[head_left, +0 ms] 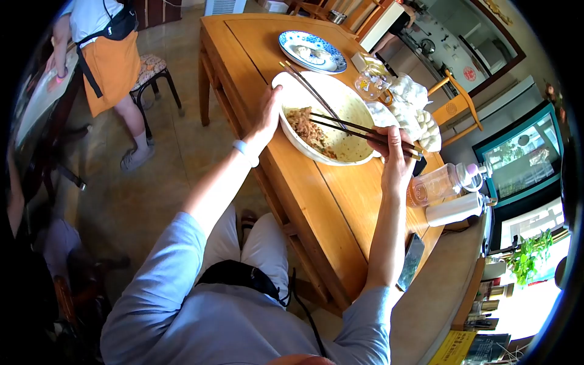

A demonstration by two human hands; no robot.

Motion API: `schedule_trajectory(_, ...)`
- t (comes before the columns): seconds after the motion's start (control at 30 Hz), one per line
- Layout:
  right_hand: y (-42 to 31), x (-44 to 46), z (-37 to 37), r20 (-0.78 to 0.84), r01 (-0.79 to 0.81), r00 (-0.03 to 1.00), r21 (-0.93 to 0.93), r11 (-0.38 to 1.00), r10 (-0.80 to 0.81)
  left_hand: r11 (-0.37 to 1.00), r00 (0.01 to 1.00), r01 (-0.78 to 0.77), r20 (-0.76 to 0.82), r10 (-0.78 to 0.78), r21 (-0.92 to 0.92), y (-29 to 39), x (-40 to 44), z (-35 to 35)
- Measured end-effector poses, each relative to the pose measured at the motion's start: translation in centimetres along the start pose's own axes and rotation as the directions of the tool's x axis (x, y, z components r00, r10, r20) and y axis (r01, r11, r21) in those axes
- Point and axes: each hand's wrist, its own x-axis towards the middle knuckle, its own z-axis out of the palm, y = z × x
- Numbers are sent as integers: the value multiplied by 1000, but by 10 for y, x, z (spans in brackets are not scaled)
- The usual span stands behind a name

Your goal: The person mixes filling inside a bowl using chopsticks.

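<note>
A large white bowl [356, 115] stands on the wooden table, with minced filling [310, 131] heaped along its near left side and smears on its inner wall. My left hand [266, 118] is closed on the bowl's left rim, thumb on top. In my right hand [394, 155], closed at the bowl's right side, is a pair of dark chopsticks [347, 126] whose tips reach over the filling. Another pair of chopsticks [310, 88] leans across the far rim into the bowl.
Behind the bowl on the table [316, 194] is a blue-and-white plate [313, 52] with a few pale pieces. To the right are plastic bags [413, 109], a clear bottle [435, 184], a white cylinder [455, 210] and a phone [410, 261]. A person in an orange apron [112, 73] stands left.
</note>
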Motion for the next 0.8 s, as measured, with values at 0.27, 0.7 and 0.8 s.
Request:
schedule_trajectory(0.27, -10, -4, -1, 201, -81, 973, -153, 985, 111, 997, 997, -74, 14, 74, -27, -7, 5, -1)
schedule_trajectory(0.7, -9, -4, 2, -3, -50, 999, -111, 993, 50, 997, 998, -56, -10, 57, 47, -1, 1, 3)
schedule_trajectory(0.8, -7, -6, 5, -53, -25, 998, -22, 999, 24, 998, 998, -63, 14, 63, 25, -6, 5, 0)
